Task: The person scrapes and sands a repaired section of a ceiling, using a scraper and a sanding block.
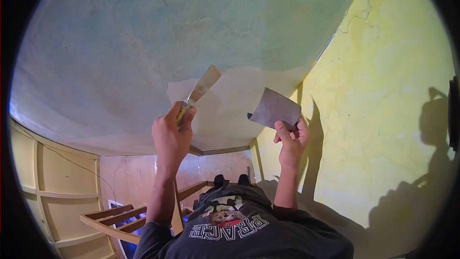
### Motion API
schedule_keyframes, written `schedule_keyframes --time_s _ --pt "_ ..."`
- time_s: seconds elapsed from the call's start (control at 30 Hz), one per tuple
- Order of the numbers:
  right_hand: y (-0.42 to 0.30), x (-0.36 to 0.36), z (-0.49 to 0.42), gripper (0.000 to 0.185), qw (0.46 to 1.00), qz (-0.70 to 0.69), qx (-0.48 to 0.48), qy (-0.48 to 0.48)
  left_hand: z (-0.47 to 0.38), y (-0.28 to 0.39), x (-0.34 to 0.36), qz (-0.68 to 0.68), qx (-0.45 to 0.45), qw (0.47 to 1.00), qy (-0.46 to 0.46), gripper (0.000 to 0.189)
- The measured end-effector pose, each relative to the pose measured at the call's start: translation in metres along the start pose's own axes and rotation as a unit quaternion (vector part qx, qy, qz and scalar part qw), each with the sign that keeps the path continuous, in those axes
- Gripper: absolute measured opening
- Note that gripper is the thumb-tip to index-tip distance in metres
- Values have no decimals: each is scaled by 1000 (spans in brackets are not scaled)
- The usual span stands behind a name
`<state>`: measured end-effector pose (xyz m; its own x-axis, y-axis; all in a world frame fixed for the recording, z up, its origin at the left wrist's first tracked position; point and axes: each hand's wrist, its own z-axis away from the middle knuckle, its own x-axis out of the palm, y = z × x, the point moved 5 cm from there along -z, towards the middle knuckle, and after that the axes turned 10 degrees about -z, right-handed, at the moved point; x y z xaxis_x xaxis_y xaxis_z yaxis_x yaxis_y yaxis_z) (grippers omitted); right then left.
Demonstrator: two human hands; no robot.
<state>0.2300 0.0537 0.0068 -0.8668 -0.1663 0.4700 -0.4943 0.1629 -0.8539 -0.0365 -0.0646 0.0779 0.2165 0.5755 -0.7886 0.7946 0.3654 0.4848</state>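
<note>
My left hand (171,131) grips the handle of a putty knife (205,83). The blade points up and to the right, and its metal bears pale and brownish smears. Between the thumb and fingers of my right hand (293,142) is a sheet of sandpaper (276,108), grey on the side I see and curled at its lower left corner. Both hands are raised in front of a blue-green painted wall (215,25). A paler, whitish patch (222,115) covers its lower part behind the tools. Whether either tool touches the wall cannot be told.
A yellow wall (363,122) with a crack near its top meets the painted wall at right and carries my shadow. Slatted wooden furniture (111,219) stands low at left. Beyond it is a framed wooden panel (68,172) with a thin cable hanging across it.
</note>
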Motion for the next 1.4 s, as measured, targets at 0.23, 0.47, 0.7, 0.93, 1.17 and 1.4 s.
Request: schedule_keyframes --time_s 0.23,0.47,0.7,0.93,1.17,1.4 --pt "5 14 -2 25 997 -20 27 -73 1 -5 -2 48 -3 999 3 18" --pt "11 14 1 24 996 -11 36 -87 -8 -20 5 76 36 996 38 14" --pt "6 4 0 23 997 -4 32 -67 -7 -4 4 44 39 998 33 15" --pt "-1 -3 1 24 998 2 32 -59 -4 1 -6 36 25 999 30 14" --pt "7 6 -1 25 996 8 41 -77 -4 -3 -5 43 10 999 24 15" --pt "11 7 -3 26 995 7 43 -86 -2 2 1 49 24 997 46 13"
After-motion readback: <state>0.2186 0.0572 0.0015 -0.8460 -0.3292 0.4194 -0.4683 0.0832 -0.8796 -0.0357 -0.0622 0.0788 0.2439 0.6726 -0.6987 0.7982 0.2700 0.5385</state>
